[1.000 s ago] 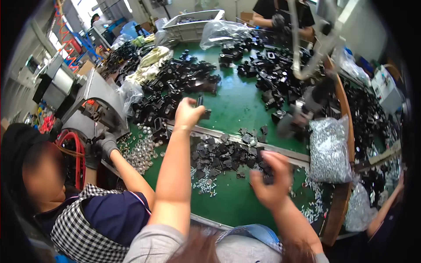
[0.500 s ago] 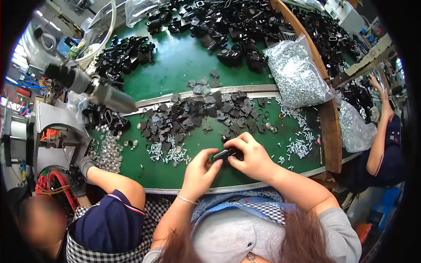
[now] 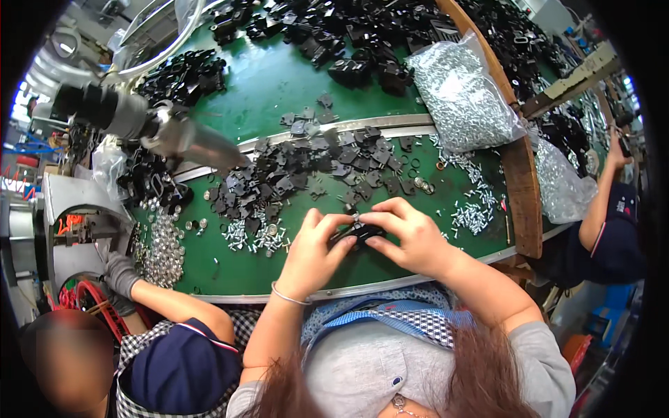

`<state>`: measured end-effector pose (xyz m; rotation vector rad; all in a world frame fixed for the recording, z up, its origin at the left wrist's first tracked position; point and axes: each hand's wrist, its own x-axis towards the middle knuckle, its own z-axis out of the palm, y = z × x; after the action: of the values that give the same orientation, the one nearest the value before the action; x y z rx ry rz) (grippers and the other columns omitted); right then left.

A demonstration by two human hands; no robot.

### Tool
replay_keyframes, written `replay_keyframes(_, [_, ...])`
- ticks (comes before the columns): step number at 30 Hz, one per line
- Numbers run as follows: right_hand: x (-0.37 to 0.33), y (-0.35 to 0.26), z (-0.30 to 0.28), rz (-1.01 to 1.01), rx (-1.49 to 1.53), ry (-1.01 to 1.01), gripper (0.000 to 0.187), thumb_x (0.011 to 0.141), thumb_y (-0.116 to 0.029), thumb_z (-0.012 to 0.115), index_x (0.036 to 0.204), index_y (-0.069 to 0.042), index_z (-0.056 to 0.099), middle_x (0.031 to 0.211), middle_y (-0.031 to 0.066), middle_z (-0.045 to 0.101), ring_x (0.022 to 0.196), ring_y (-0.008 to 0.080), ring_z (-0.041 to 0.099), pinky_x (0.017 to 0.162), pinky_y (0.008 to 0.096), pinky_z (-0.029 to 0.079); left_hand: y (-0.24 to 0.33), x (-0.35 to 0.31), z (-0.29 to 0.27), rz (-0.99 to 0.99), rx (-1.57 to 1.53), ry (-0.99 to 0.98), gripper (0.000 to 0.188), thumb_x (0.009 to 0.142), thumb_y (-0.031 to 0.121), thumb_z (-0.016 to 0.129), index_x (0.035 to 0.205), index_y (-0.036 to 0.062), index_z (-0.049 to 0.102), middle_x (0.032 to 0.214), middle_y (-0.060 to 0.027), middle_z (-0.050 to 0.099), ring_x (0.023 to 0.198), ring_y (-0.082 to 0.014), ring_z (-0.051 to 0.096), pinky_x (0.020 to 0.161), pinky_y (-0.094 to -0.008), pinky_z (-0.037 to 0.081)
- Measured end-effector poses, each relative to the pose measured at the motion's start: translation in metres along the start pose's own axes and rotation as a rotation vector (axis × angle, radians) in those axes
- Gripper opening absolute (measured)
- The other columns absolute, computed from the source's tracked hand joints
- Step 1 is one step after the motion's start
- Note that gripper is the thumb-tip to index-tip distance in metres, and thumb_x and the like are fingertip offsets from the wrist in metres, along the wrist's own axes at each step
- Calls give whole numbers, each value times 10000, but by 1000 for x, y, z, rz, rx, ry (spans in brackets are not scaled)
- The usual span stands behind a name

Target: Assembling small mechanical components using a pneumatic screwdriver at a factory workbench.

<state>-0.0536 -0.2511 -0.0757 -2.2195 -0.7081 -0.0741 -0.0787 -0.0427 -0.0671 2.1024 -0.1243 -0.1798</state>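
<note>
Near the front edge of the green bench, my two hands meet around a small black plastic part [image 3: 367,233]. My left hand [image 3: 313,245] pinches its left end between thumb and fingers. Its right end is gripped by my right hand [image 3: 412,235]. A small silvery piece [image 3: 356,219] shows at the top of the part, between my fingertips; its exact kind is too small to tell. Just beyond my hands lies a heap of flat dark grey pieces [image 3: 286,169], with small silver screws [image 3: 247,237] at its near left side.
A clear bag of screws [image 3: 463,94] leans by a wooden divider [image 3: 527,202], loose screws [image 3: 474,217] beside it. Round clear-silver pieces [image 3: 160,244] lie left. A hanging tool [image 3: 174,132] reaches over the bench. A co-worker's gloved hand [image 3: 120,273] is at a machine.
The black part has turned in my hands, and a silvery piece now shows on it. My left fingers have moved up over it. The view has shifted slightly; the co-worker's glove has moved left.
</note>
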Motion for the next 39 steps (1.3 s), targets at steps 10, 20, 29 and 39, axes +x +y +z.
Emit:
replay_keyframes(10, [-36, 12, 19, -141, -40, 162, 364, 670, -42, 773, 1006, -91, 641, 964, 138, 570, 832, 299, 615, 704, 368, 533, -16, -3, 30, 360, 135, 101, 327, 755, 25, 712, 1068, 76, 629, 926, -106, 555, 854, -272, 561, 738, -354, 485])
replay_keyframes(20, [-24, 41, -52, 17, -231, 372, 204, 775, -91, 703, 963, -45, 640, 921, 139, 608, 825, 252, 614, 702, 335, 501, -14, 34, -7, 80, 338, 357, 291, 727, 98, 746, 989, 31, 637, 915, -139, 536, 820, -300, 574, 733, -393, 494])
replay_keyframes(29, [-30, 76, -89, 365, -315, 265, 135, 805, -145, 677, 901, -53, 651, 867, 77, 623, 805, 246, 628, 693, 334, 502, -40, 51, 1, 140, 527, 290, 312, 697, 108, 759, 925, 1, 575, 930, -144, 491, 837, -324, 557, 721, -395, 486])
replay_keyframes(39, [-6, 108, -72, 170, -591, 150, 99, 767, -147, 685, 842, -88, 657, 823, 66, 589, 796, 267, 616, 709, 365, 516, -55, 21, 7, 223, 514, 356, 280, 751, 107, 721, 943, 21, 538, 919, -145, 506, 845, -320, 525, 758, -405, 454])
